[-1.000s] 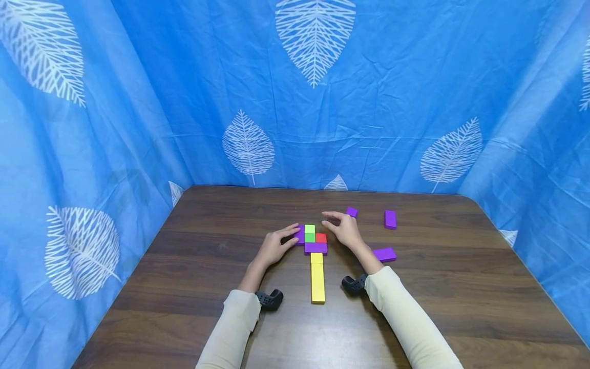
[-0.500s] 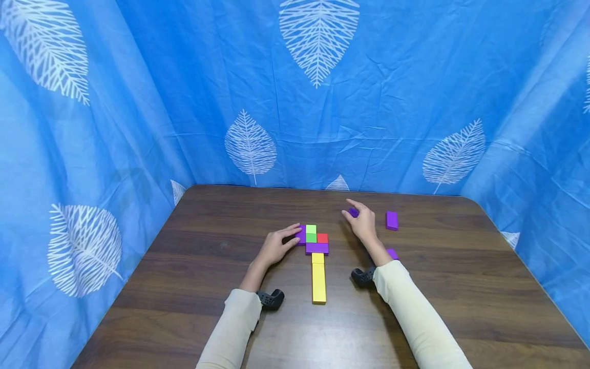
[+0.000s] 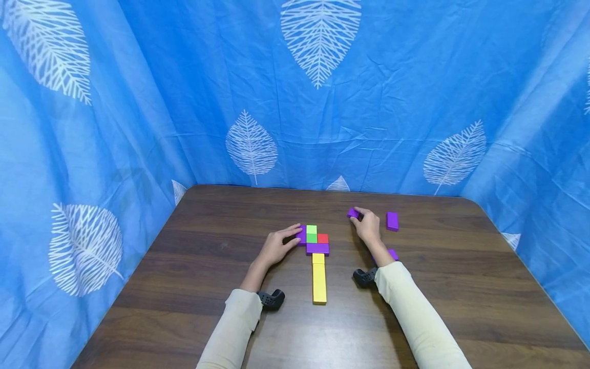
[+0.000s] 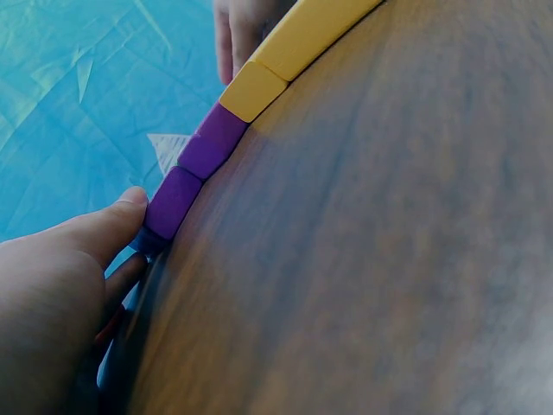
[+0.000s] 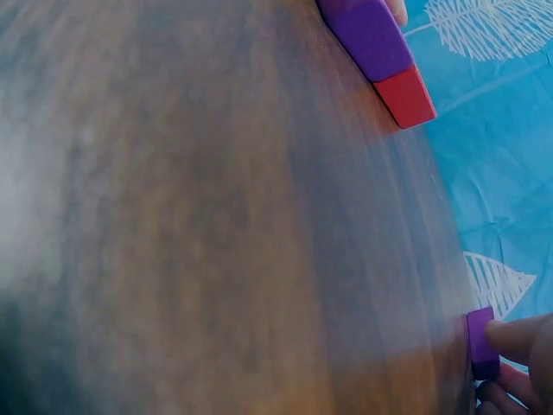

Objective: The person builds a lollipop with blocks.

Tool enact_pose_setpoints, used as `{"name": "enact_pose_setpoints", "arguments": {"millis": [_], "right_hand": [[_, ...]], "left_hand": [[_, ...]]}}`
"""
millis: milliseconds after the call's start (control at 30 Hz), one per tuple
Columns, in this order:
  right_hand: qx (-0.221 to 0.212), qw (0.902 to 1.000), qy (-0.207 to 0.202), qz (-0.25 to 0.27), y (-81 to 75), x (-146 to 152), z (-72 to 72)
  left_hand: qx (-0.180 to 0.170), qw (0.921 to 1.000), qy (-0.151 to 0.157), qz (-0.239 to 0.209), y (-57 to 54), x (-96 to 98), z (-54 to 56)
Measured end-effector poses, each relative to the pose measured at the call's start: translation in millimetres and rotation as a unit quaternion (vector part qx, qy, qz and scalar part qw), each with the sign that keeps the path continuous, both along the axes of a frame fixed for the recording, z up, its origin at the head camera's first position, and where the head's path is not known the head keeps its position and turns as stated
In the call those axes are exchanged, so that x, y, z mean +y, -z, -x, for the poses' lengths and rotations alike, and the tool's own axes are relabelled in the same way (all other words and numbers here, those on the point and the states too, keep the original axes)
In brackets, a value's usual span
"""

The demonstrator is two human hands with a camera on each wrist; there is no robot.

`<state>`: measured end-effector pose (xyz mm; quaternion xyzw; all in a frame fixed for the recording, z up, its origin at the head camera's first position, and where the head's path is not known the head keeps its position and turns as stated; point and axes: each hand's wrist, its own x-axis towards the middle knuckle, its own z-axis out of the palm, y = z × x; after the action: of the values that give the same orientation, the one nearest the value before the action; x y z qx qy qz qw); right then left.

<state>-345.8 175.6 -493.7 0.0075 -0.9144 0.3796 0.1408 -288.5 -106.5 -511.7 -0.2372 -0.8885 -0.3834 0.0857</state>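
My left hand (image 3: 275, 247) holds an upright purple block (image 3: 301, 236) at the left side of a flat block pattern, thumb at its near end and fingers at its far end. Beside that block lie a light green block (image 3: 311, 229), a green block (image 3: 311, 238) and a red block (image 3: 323, 239). A crosswise purple block sits below them (image 3: 318, 249), above a short yellow block and a long yellow block (image 3: 319, 283). Farther back to the right, my right hand (image 3: 369, 226) pinches a small purple block (image 5: 482, 343) between thumb and fingers at the tabletop.
One loose purple block (image 3: 392, 221) lies right of my right hand. Another purple block (image 3: 393, 254) is partly hidden by my right wrist. Blue leaf-patterned cloth (image 3: 295, 102) hangs behind the wooden table (image 3: 221, 215) and along its sides.
My right hand has moved right from beside the pattern to the small purple block and closed its fingers on it. The left hand stays on its purple block.
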Motion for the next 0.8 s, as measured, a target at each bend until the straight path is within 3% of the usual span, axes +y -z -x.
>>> {"name": "enact_pose_setpoints", "arguments": {"millis": [200, 333, 467, 600, 800], "right_hand": [[-0.013, 0.9999, 0.010, -0.004, -1.5, 0.1, -3.0], [-0.007, 1.0000, -0.002, -0.004, -4.3, -4.1, -7.0], [0.006, 0.9974, -0.072, -0.005, -7.0, -12.3, -10.4], [-0.003, 0.9875, -0.156, -0.019, -9.5, -21.2, -13.4], [-0.021, 0.9773, -0.207, -0.039, -7.9, -28.4, -16.8]], "left_hand": [[0.027, 0.9996, -0.001, -0.003, 1.0, 0.9, -0.2], [0.013, 0.9999, 0.001, -0.007, -0.2, 0.7, -0.4], [0.003, 1.0000, -0.002, -0.005, -0.6, 0.2, 0.3], [0.000, 1.0000, -0.004, -0.001, 0.0, 0.1, 0.8], [-0.008, 1.0000, -0.004, 0.000, 0.7, 0.6, 1.5]]}}
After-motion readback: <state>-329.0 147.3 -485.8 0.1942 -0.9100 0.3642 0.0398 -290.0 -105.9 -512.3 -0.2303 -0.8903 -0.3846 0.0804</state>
